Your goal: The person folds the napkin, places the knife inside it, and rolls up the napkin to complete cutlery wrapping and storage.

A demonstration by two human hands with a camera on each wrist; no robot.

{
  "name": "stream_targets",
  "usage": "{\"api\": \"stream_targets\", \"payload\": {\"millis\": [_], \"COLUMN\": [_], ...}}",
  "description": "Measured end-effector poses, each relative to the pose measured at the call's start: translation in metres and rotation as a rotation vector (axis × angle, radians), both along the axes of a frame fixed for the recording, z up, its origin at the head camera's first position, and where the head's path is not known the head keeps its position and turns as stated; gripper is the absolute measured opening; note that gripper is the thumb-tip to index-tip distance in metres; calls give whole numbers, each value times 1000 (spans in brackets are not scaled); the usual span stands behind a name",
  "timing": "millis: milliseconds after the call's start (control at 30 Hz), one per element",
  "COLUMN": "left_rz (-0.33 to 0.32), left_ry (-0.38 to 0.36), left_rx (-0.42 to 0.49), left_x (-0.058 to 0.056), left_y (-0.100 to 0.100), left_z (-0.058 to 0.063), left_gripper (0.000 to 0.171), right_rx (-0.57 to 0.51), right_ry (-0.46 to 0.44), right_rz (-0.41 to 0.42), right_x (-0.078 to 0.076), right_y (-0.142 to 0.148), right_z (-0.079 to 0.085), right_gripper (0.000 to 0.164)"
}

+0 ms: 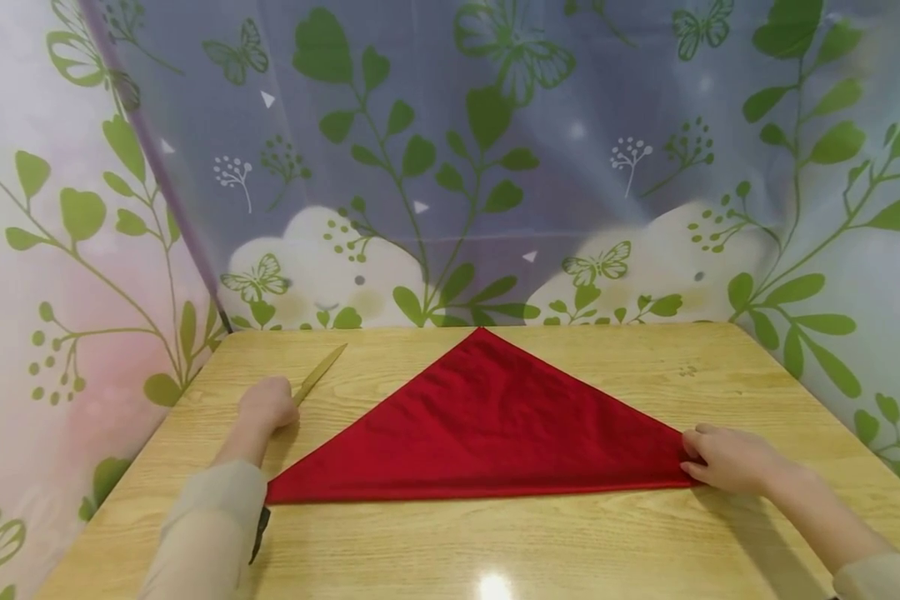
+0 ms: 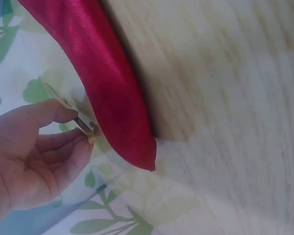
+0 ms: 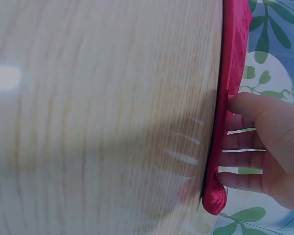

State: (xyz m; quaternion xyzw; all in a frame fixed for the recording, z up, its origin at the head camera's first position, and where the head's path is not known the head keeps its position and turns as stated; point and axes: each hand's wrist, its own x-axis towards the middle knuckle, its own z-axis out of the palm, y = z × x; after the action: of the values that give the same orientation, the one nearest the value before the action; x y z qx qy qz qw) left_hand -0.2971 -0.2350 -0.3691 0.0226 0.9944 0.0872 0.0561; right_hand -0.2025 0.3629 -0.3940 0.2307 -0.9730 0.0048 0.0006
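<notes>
A red satin cloth (image 1: 480,425) lies on the table as a broad triangle, its point toward the back wall and its long folded edge toward me. To its left my left hand (image 1: 268,403) grips a slim gold knife (image 1: 321,371), the blade angled away to the upper right. In the left wrist view, thumb and fingers pinch the gold handle (image 2: 85,128) beside the cloth's left corner (image 2: 127,132). My right hand (image 1: 735,458) is at the cloth's right corner. Its fingers reach nearly straight onto the red fabric (image 3: 230,58) in the right wrist view.
The light wood-grain table (image 1: 390,550) carries the cloth, and a bright reflection shows near its front. A leaf-and-butterfly patterned curtain (image 1: 435,167) stands right behind the table and along both sides. A dark piece (image 1: 260,533) shows beside the left sleeve.
</notes>
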Motion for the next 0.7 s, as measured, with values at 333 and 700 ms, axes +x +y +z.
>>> {"api": "stream_targets", "payload": {"millis": [333,700], "left_rz": [-50,-42], "left_ry": [-6,-20], "left_rx": [12,70], "left_x": [-2,-1], "left_y": [-1,-2], "left_z": [0,-1], "left_gripper": [18,20], "right_rx": [9,3], "right_ry": [16,11], "right_rz": [0,3], "right_x": [0,1], "right_y": [2,1], "right_z": [0,-1], "right_gripper": [30,29]}}
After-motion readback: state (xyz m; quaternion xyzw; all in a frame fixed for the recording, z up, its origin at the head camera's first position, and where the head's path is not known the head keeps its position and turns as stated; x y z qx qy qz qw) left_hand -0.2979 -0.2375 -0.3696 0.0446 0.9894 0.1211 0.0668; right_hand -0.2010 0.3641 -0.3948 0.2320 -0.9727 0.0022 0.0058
